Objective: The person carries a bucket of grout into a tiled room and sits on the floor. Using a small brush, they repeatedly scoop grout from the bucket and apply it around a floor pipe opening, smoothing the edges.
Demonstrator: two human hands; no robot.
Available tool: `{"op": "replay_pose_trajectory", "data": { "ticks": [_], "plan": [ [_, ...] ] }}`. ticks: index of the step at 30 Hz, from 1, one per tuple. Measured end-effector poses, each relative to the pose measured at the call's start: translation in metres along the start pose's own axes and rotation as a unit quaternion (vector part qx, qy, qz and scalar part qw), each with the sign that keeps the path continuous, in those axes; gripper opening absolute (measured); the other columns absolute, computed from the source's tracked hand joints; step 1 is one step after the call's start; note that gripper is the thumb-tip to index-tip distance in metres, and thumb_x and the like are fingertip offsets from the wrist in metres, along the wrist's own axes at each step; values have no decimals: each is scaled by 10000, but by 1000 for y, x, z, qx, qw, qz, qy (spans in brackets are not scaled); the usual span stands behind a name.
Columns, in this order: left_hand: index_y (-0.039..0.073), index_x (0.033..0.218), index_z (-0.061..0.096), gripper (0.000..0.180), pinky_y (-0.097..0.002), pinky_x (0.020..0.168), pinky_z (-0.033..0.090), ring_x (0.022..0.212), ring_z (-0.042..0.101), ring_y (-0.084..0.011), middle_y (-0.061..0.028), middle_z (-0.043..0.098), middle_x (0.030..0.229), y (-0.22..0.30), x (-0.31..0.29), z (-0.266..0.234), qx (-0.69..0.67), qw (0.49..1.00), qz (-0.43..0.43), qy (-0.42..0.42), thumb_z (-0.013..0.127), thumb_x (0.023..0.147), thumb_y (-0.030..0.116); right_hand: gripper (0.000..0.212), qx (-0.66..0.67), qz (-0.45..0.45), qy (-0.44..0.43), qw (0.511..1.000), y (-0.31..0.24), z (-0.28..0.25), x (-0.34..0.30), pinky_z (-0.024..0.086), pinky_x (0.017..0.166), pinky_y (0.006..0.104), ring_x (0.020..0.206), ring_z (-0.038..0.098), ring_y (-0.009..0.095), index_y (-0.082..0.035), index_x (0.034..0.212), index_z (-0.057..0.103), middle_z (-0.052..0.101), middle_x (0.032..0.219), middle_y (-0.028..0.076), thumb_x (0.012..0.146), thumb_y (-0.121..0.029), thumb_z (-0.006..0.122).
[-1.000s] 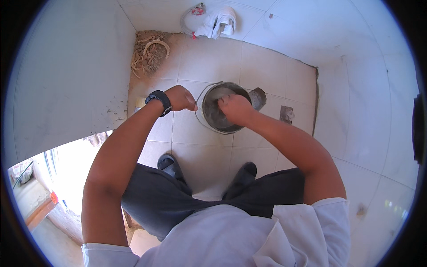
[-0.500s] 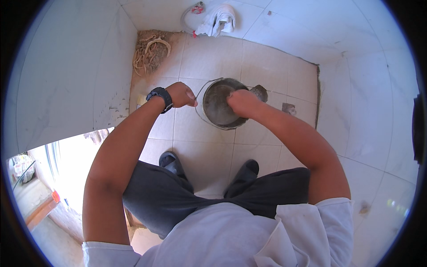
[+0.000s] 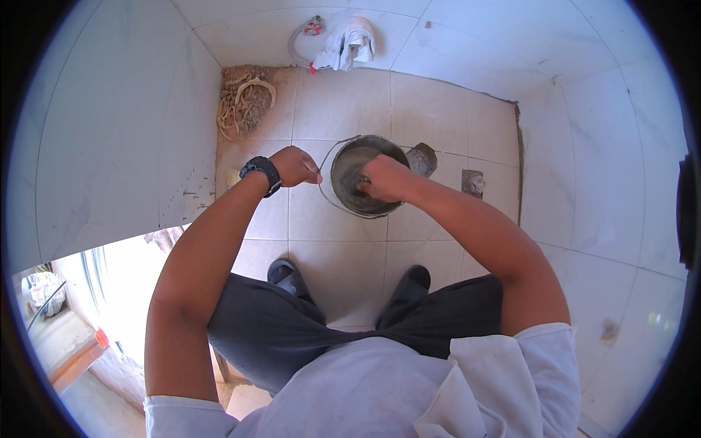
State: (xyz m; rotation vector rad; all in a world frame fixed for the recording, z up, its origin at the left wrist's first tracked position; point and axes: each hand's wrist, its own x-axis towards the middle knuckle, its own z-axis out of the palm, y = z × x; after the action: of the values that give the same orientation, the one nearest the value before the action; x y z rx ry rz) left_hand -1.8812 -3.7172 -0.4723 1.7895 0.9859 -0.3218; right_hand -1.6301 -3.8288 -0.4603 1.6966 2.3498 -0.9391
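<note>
A round metal bucket (image 3: 349,162) with grey mortar inside stands on the tiled floor in front of my feet. My left hand (image 3: 294,166), with a black watch (image 3: 261,169) on its wrist, is closed on the thin wire handle (image 3: 326,157) at the bucket's left side. My right hand (image 3: 383,179) is a fist down in the bucket's right half, over the mortar. Whatever it may grip is hidden under the fingers.
A mortar-caked trowel (image 3: 423,158) and a small grey block (image 3: 472,182) lie just right of the bucket. A rope pile (image 3: 244,102) sits on a bare patch at the far left, a white cloth (image 3: 349,40) by the back wall. Tiled walls close in left and right.
My right hand has shifted slightly inside the bucket. My left hand has stayed on the wire handle, and the bucket stands where it was.
</note>
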Motion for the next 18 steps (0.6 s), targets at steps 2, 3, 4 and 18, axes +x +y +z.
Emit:
{"op": "replay_pose_trajectory", "data": {
  "ticks": [2, 3, 4, 18],
  "plan": [
    [34, 1061, 796, 383, -360, 890, 551, 938, 720, -240, -137, 784, 1019, 0, 1, 0, 10, 1000, -1, 0, 838, 852, 352, 298, -11, -8, 33, 999, -3, 0, 0, 552, 848, 499, 932, 687, 426, 15, 926, 727, 712, 912, 241, 927, -281, 698],
    [33, 1060, 796, 383, -361, 893, 551, 944, 721, -242, -137, 784, 1021, 0, 1, 0, 8, 1000, 2, -5, 837, 853, 352, 284, -22, -25, 45, 998, -4, 1, 0, 553, 843, 493, 931, 688, 416, 11, 929, 721, 712, 919, 229, 928, -272, 694],
    [33, 1059, 796, 382, -362, 895, 551, 949, 722, -243, -137, 783, 1024, 0, 1, 0, 7, 1000, 2, -9, 835, 853, 352, 271, -33, -39, 58, 997, -5, 2, 1, 554, 838, 486, 930, 689, 406, 6, 932, 715, 712, 927, 216, 930, -263, 691],
    [32, 1087, 791, 380, -355, 913, 546, 964, 720, -246, -138, 782, 1041, -2, 3, -1, 11, 1000, 10, -16, 835, 852, 327, 172, -77, -26, 85, 993, 28, 15, 3, 566, 841, 473, 949, 701, 377, -16, 925, 705, 714, 983, 187, 896, -185, 688]
  ]
}}
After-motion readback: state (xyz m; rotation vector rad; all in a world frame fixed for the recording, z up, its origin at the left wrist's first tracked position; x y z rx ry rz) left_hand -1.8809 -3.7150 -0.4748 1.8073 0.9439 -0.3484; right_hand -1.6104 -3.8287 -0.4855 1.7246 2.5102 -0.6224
